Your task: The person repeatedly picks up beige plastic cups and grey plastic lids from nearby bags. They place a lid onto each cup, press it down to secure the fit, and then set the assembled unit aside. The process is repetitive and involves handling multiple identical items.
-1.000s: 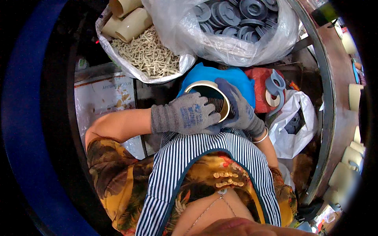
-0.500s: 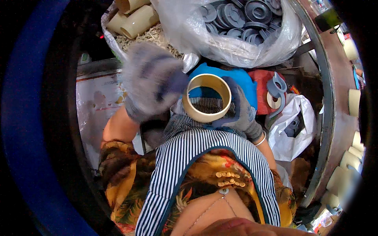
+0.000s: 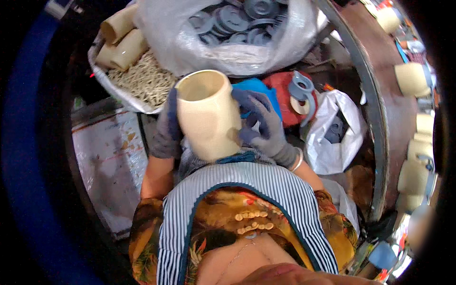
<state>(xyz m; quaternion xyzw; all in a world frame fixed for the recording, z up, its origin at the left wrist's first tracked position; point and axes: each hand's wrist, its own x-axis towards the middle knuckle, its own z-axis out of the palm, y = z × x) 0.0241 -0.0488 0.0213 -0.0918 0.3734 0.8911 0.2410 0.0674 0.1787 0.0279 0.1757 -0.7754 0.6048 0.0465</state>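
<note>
A cream, open-topped jug body stands tilted between my gloved hands above my lap, its round mouth upward. My left hand lies along its left side, with the fingertips partly hidden behind the wall. On the other side, my right hand has its thumb and fingers bent against the right wall. Both hands wear grey gloves with darker fingers. Beneath the jug body is my striped apron.
A large clear plastic bag at the far side holds several grey round lids. Left of it, a white sack contains cream jug bodies and small pale pieces. Grey handle parts rest on red material. Cream jugs line the right bench.
My left hand has come down from the sack's edge onto the jug body's left side. The jug body has turned from showing its open ring to showing its side wall. The view has shifted.
</note>
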